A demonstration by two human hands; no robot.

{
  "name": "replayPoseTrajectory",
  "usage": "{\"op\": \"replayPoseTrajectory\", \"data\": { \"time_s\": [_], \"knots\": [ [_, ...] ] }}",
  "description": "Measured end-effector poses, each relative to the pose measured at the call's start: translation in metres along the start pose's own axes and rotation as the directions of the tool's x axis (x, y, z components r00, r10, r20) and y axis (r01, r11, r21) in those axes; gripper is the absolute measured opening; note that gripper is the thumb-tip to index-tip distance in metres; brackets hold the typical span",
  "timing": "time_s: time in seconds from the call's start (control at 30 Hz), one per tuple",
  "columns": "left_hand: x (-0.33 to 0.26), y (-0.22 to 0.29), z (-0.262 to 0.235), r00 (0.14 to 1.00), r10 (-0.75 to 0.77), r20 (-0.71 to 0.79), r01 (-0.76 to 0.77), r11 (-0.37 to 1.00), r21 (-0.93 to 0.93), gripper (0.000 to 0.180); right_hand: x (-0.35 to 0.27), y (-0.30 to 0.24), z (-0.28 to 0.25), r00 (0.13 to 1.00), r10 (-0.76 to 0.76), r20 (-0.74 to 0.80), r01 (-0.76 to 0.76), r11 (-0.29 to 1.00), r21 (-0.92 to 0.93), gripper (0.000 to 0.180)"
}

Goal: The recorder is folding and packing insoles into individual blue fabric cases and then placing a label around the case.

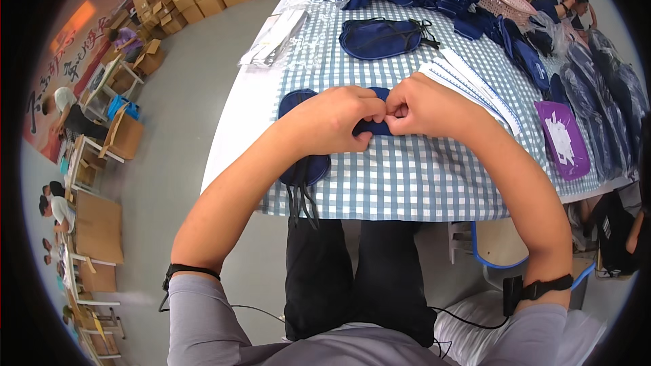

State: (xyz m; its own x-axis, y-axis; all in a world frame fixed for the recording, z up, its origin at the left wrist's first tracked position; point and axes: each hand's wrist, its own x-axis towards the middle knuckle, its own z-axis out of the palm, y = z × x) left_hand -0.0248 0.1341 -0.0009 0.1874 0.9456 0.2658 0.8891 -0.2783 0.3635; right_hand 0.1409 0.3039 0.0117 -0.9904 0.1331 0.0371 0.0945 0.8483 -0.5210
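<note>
At frame centre, the left hand [336,120] and right hand [422,106] pinch closed on a navy sleep mask [298,137], hiding most of it.

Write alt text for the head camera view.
Both hands, left hand and right hand, pinch a dark blue eye mask over a blue checked tablecloth. Another eye mask, a stack of white cards and a purple packet lie nearby.
</note>
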Motion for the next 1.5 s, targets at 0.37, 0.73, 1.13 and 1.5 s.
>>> {"op": "replayPoseTrajectory", "data": {
  "time_s": [0.37, 0.73, 1.13, 1.5],
  "knots": [
    [0.011, -0.02, 0.0, 1.0, -0.003, 0.031, 0.009, 0.983, -0.184, 0.027, -0.018, 0.012, 0.022, 0.893, -0.385, -0.234, 0.342, 0.917, -0.204, 0.021],
    [0.035, -0.045, -0.016, 0.934, -0.197, 0.298, 0.291, 0.903, -0.315, 0.018, 0.011, 0.016, 0.005, 0.987, -0.135, -0.092, 0.126, 0.987, -0.103, 0.021],
    [0.015, -0.029, -0.001, 0.998, 0.015, -0.059, -0.022, 0.993, -0.113, 0.021, 0.018, 0.018, -0.001, 0.999, -0.013, -0.043, 0.012, 1.0, -0.011, 0.019],
    [0.025, -0.04, -0.007, 0.99, -0.117, 0.078, 0.129, 0.973, -0.189, 0.022, 0.014, 0.015, 0.001, 0.989, -0.112, -0.091, 0.113, 0.994, 0.006, 0.021]
  ]
}}
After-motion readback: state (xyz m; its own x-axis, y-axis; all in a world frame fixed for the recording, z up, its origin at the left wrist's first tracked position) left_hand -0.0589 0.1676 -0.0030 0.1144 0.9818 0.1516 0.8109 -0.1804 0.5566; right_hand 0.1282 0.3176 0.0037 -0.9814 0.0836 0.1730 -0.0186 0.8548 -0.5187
